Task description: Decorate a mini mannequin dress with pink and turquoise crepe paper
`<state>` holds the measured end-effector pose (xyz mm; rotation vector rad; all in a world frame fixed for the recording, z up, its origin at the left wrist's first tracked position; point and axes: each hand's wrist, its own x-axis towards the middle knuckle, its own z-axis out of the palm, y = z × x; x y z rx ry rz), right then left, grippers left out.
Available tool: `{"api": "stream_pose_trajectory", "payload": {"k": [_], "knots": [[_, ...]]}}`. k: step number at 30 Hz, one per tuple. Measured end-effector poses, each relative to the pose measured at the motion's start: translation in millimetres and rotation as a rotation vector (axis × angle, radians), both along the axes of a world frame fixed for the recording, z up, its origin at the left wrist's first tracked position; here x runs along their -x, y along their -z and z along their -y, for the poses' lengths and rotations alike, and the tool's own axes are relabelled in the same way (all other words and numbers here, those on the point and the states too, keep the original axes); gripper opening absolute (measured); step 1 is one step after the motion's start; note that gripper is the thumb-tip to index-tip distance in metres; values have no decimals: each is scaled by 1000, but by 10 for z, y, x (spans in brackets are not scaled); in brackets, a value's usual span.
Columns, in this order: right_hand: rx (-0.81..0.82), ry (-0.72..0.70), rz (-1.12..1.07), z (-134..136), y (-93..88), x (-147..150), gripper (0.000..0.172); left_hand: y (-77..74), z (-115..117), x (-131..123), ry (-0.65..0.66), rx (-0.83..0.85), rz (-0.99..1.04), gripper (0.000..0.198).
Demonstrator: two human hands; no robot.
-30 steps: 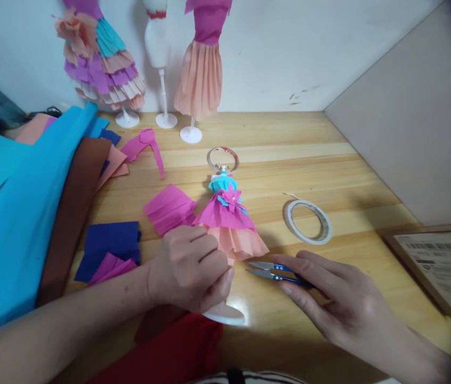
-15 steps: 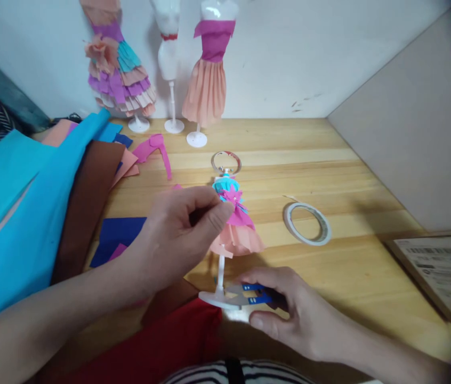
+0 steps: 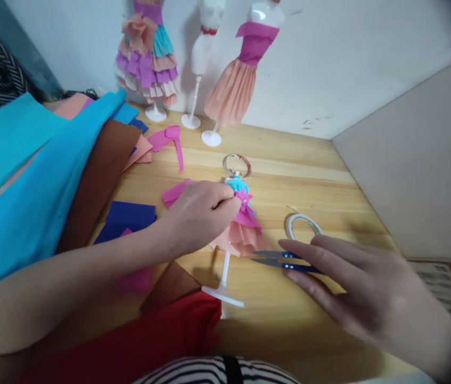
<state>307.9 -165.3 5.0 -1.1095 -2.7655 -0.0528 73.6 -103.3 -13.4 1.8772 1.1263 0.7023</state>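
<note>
A miniature mannequin [image 3: 226, 266] stands in the middle on a slightly tilted white base. It wears a small paper dress [image 3: 241, 237] with a turquoise top, a magenta flower and sash, and a peach skirt. My left hand [image 3: 205, 216] is closed at the dress's waist, gripping the mannequin's side; its fingertips are partly hidden. In my right hand [image 3: 349, 282] are blue-handled thread snips [image 3: 289, 261], blades apart and pointing left. The blade tips are at the skirt's lower right edge; whether they touch it I cannot tell.
Three larger mannequins stand along the wall, one in a peach skirt [image 3: 231, 93]. A tape roll [image 3: 293, 226] lies right, and a clear ring [image 3: 225, 164] behind the dress. Turquoise paper [image 3: 69, 149], brown, navy [image 3: 129, 218] and red sheets [image 3: 161, 330] cover the left and front. A labelled box [image 3: 441, 282] sits right.
My right hand has raised the snips from beside the base to the skirt's lower edge. My left hand stays at the waist. The camera view has shifted and tilted.
</note>
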Motion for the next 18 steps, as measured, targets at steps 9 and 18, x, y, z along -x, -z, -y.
{"api": "stream_pose_trajectory", "payload": {"k": [9, 18], "knots": [[-99, -220, 418, -332, -287, 401, 24, 42, 32, -6, 16, -56, -15, 41], [-126, -330, 493, -381, -304, 538, 26, 48, 35, 19, 9, -8, 141, 50]]}}
